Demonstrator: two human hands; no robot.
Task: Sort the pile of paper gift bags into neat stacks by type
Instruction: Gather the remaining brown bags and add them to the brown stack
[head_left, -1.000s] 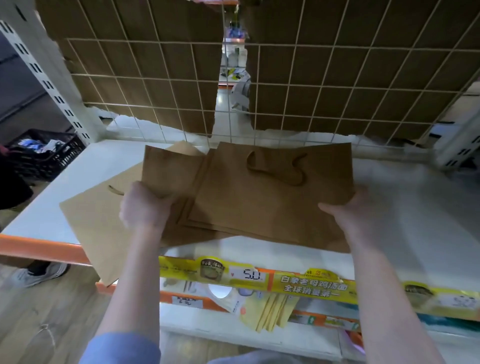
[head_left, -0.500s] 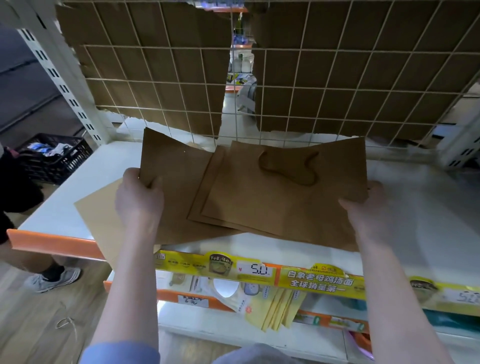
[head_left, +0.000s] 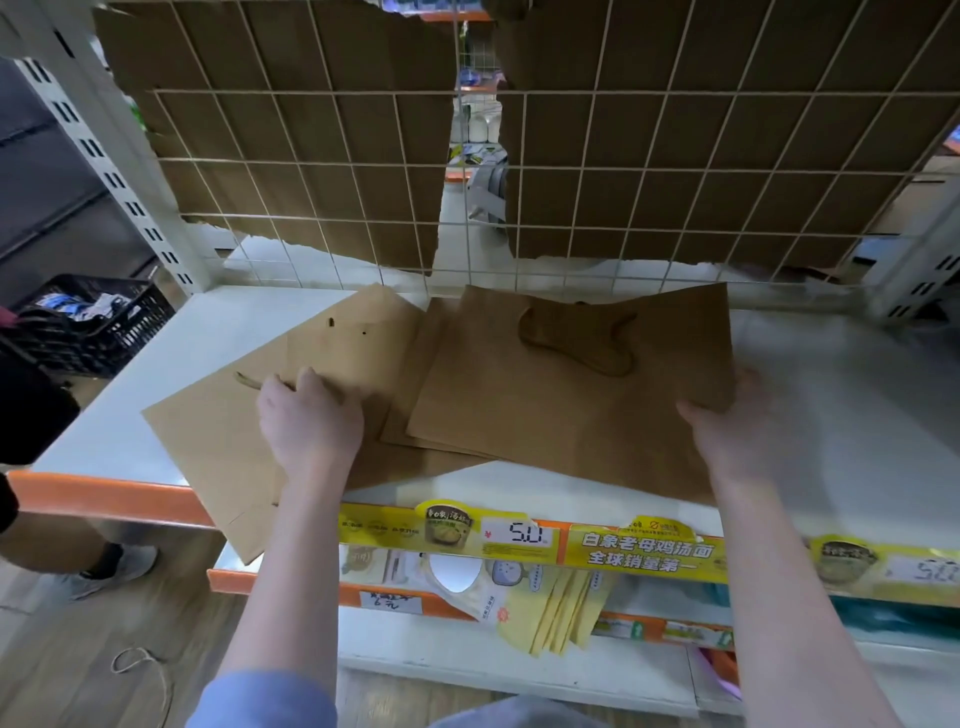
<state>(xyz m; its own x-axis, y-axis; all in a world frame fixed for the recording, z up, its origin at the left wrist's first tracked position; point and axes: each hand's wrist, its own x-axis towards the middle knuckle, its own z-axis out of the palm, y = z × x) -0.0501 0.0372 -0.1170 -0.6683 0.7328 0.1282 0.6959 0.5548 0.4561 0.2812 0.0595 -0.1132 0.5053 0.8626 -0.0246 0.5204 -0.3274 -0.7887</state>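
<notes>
Brown paper bags (head_left: 561, 410) lie on a white shelf (head_left: 171, 364) backed by wire grid (head_left: 311, 171).

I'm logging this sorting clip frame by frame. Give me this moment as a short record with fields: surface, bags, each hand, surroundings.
surface: white shelf with an orange front edge
bags: large flat kraft bag at left, overhanging the edge; smaller kraft bags overlapping it at right, top one showing its twisted handle
left hand: left hand rests on the large bag
right hand: right hand grips the smaller bags' right edge
surroundings: wire grid behind; black crate at left
</notes>
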